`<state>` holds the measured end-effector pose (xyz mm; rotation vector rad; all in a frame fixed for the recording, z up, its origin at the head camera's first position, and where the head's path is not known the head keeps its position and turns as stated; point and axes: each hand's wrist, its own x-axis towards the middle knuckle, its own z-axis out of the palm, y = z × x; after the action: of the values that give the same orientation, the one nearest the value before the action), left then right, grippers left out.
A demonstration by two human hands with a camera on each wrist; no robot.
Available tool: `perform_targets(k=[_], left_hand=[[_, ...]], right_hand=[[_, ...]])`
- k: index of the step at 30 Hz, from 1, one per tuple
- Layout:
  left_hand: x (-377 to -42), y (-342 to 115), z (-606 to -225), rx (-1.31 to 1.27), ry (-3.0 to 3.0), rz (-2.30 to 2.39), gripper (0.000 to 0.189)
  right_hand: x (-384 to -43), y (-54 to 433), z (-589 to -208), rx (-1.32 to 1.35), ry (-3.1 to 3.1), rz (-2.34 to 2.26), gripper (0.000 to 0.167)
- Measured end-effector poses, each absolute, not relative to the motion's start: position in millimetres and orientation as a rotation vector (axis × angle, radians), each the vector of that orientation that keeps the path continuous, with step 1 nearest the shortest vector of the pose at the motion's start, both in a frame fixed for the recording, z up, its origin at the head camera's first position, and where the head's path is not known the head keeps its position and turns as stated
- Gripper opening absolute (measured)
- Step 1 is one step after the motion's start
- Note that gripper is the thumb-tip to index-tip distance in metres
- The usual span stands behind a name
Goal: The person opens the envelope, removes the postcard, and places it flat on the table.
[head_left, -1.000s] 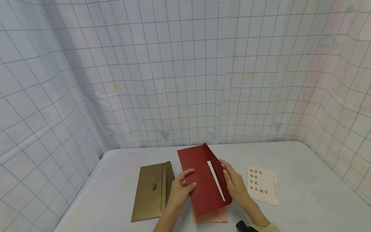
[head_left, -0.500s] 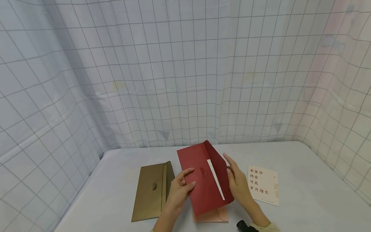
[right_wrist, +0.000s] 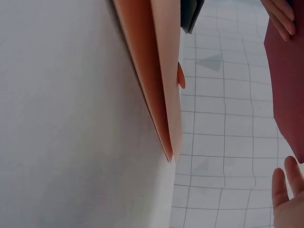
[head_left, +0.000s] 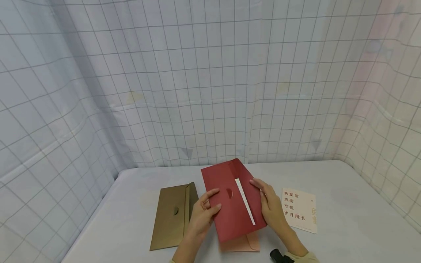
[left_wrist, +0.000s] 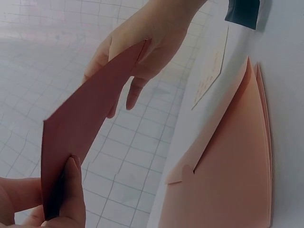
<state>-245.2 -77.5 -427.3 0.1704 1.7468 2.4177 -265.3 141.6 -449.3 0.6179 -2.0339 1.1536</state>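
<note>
A red envelope (head_left: 223, 212) is held up, tilted, above the table. My left hand (head_left: 201, 215) grips its left edge, with the thumb on the front face near a half-moon cut. A narrow white strip of a card (head_left: 245, 201) shows along the pocket's opening, and the rest of it is hidden inside. At the right side the envelope's flap (head_left: 252, 193) stands lifted. My right hand (head_left: 271, 204) is beside that flap, its fairly straight fingers reaching over the flap's edge. In the left wrist view the pinching left thumb (left_wrist: 72, 183) is plain.
Directly below lies a peach envelope (head_left: 241, 244), partly covered by the red one. To the left sits a gold-brown envelope (head_left: 169, 215) with its flap raised. A cream card (head_left: 299, 210) with red characters lies at the right. Gridded curtains (head_left: 197, 91) surround the white table (head_left: 348, 204).
The red envelope has tilted slightly, and its flap has swung outward to the right, showing more of its inside. My right fingers have moved off and back onto the flap. My left grip stays.
</note>
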Motion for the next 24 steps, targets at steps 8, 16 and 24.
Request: perform_targets(k=[8,16,24], left_hand=[[-245.5,-76.7,-425.1,0.164,1.728,2.423,0.05],[-246.0,-76.9,-425.1,0.187,1.726,2.42,0.051],[-245.1,-76.0,-426.0,0.181,1.8,2.393,0.051]], right_hand=[[-266.6,141.3,-450.9,0.549,-2.024,1.068,0.042],[-265.9,140.7,-451.5,0.484,-2.055,1.034,0.036],[-263.7,139.7,-452.1,0.514,-2.146,1.109,0.032]])
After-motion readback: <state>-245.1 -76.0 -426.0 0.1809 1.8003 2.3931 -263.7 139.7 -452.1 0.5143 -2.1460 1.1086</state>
